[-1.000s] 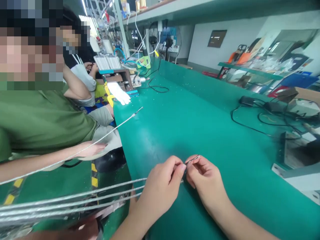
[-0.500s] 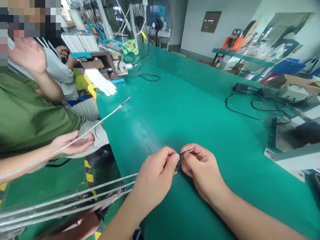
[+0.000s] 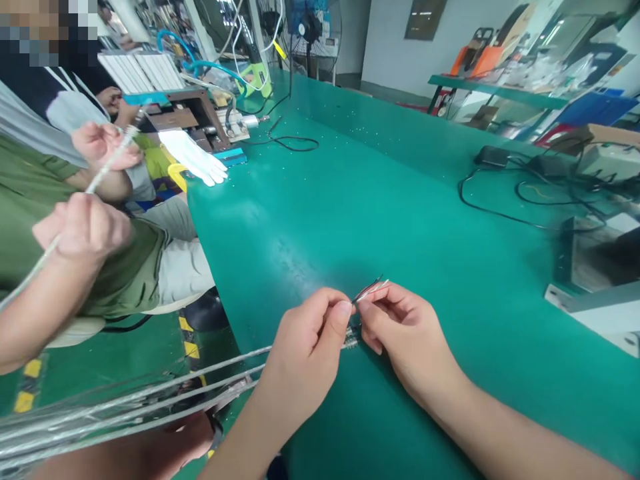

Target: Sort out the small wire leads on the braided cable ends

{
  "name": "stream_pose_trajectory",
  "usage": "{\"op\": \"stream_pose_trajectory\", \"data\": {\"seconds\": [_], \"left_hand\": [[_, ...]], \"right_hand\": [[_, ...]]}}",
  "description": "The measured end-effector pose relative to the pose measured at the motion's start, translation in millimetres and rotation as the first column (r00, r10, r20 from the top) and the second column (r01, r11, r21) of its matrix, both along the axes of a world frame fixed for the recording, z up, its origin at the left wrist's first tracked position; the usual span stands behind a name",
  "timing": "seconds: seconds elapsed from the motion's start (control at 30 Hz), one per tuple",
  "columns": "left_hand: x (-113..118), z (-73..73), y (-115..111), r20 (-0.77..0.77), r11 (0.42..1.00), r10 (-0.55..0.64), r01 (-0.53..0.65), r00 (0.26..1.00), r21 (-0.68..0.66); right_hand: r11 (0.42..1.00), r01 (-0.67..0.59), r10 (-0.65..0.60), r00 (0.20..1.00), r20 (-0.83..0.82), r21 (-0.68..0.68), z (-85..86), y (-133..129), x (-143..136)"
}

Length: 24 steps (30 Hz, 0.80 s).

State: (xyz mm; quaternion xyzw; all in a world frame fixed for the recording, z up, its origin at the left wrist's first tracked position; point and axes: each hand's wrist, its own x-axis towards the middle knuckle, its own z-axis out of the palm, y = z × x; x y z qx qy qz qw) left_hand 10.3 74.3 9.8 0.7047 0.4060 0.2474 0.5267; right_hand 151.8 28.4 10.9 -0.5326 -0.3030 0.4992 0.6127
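Observation:
Over the green bench, my left hand pinches the end of a cable between thumb and forefinger. From that pinch several thin wires, black, red and white, fan out to the right. My right hand is closed on the wires, thumb and fingers near their base. Several long pale cables run in from the left and pass under my left hand. Their ends show below my fingers, partly hidden.
A co-worker at left holds another pale cable in both hands. A white glove lies at the bench's left edge, beside a fixture. Black adapters with cords and a metal frame occupy the right side.
The wires at my fingertips have spread from a tight dark bundle into separate coloured strands. The co-worker has taken hold of the other cable and raised it. My view has shifted slightly.

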Motion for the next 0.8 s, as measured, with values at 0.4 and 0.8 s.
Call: {"op": "stream_pose_trajectory", "data": {"seconds": [0.4,0.8], "left_hand": [[1.0,-4.3,-3.4,-0.127,0.989,0.063,-0.045,0.99,0.141],[5.7,-12.2,-11.1,-0.294,0.773,0.218,0.019,0.931,0.634]], "right_hand": [[0.999,-0.016,0.017,1.0,0.019,-0.042,2.6,-2.3,0.0],[0.994,0.0,-0.006,0.998,-0.059,-0.105,-1.3,0.4,-0.2]]}}
